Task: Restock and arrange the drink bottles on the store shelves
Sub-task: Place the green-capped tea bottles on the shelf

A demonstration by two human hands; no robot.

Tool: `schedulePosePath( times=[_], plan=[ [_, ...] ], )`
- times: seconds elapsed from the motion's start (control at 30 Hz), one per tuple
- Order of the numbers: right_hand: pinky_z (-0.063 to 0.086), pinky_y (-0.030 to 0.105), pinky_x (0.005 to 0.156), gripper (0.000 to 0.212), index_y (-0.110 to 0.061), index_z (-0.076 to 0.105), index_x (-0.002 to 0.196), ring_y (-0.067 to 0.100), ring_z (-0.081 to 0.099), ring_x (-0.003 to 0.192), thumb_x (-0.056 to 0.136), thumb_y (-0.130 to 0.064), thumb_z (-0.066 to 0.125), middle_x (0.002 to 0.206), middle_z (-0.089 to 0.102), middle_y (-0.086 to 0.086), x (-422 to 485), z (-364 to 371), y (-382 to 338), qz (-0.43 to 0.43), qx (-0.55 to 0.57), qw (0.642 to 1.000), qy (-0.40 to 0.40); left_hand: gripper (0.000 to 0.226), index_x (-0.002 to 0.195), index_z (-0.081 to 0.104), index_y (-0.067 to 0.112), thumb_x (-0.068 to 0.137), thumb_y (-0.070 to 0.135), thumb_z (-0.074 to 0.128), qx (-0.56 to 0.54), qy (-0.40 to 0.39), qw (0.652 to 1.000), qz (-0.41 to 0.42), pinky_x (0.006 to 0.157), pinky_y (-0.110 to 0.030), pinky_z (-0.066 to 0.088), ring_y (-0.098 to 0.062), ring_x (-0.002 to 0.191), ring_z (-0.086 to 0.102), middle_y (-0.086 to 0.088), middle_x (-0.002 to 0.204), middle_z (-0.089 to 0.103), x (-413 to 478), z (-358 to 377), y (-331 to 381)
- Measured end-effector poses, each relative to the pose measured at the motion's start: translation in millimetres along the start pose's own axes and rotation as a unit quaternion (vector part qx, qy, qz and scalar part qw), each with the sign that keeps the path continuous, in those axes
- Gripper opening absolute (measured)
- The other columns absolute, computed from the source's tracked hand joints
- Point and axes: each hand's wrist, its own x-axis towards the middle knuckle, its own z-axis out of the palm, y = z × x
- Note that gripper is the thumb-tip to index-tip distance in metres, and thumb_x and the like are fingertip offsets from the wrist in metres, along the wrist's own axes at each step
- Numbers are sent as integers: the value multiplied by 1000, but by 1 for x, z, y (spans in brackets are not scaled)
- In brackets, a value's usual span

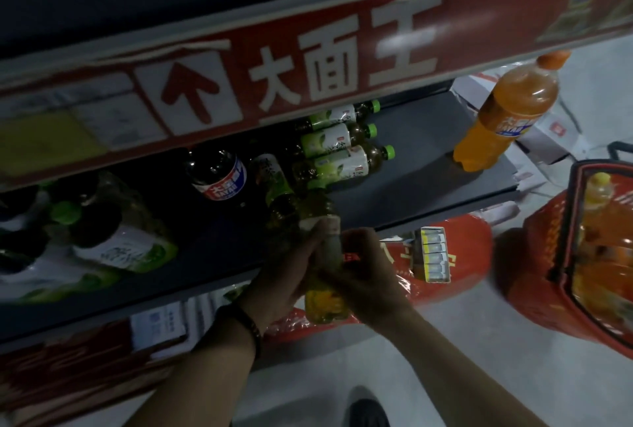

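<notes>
Green-tea bottle (325,305) sits clasped between both hands at the near edge of a dark shelf (428,156), its far end reaching over the shelf and its yellowish near end sticking out below the palms. The left hand (282,276), a beaded bracelet (251,324) on its wrist, curls its fingers around the bottle's left side; the right hand (364,272) wraps the right side. The hands hide the bottle's middle, and its cap cannot be made out in the dim, blurred picture. Farther back, three matching bottles (342,140) lie on their sides with green caps pointing right. A dark cola bottle (219,176) is to their left, and an orange drink bottle (507,108) stands at the shelf's far right. A red banner (308,67) above hides the shelf's rear. A red basket (544,276) is cut off at the right edge.
</notes>
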Motion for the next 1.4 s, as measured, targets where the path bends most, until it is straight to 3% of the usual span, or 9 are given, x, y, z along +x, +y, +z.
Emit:
schedulePosePath(
  times=[0.07,0.13,0.27,0.43,0.7,0.83,1.07,1.2,1.4],
  plan=[
    [64,41,77,8,-26,64,106,12,72,90,99,-28,68,103,72,-4,1,5,-5,-6,-40,999,16,68,127,65,49,68,79,79,-5,34,999,4,103,-58,56,-30,119,71,-4,131,72,-11,-10,-5],
    [57,30,67,13,-27,66,92,8,67,78,103,-28,60,86,69,-6,18,5,-17,-28,-117,990,68,81,128,60,55,56,85,82,-14,56,998,19,106,-61,52,-31,125,67,-2,138,68,-22,-24,-13],
    [45,10,57,19,-21,59,119,2,66,83,101,-25,66,97,64,-11,82,25,-35,-29,-217,975,42,76,130,54,62,61,82,80,5,64,995,82,107,-59,51,-23,128,64,9,136,67,-53,-41,-23],
    [59,53,91,82,-20,37,146,32,59,123,82,-43,83,137,55,12,129,71,-39,-46,-292,955,17,77,138,49,55,69,73,79,25,124,988,84,107,-55,50,-16,126,61,14,134,66,-75,-59,-29],
    [66,45,67,67,-18,37,135,23,74,86,90,-54,70,107,69,8,106,72,-20,81,-231,969,41,35,116,63,34,88,54,67,-30,114,993,30,88,-48,61,-20,91,79,1,97,81,-88,-79,-36],
    [55,46,90,81,-14,37,141,31,56,113,86,-64,69,129,53,13,79,76,-4,49,-418,905,59,52,129,59,29,88,60,66,-85,114,990,-5,94,-59,61,-33,101,78,-11,110,80,-88,-82,-43],
    [55,23,63,54,-13,57,126,16,70,93,89,-46,79,105,69,-4,63,67,4,37,-234,971,16,59,127,62,32,86,74,60,-119,177,976,-38,79,-47,62,-37,93,77,-14,111,77,-101,-88,-48],
    [64,51,86,41,-14,64,126,35,73,105,93,-36,75,112,74,14,-9,49,-35,137,49,987,-68,70,134,66,31,76,68,75,-194,163,966,-58,103,-61,54,-40,112,72,-16,126,75,-132,-92,-37],
    [61,58,90,48,-18,61,129,43,72,107,85,-28,77,115,74,17,-130,44,-123,205,167,959,-100,54,142,60,17,89,28,62,-199,103,974,-31,110,-60,49,-45,124,64,-23,133,70,-237,-97,-1]
  ],
)
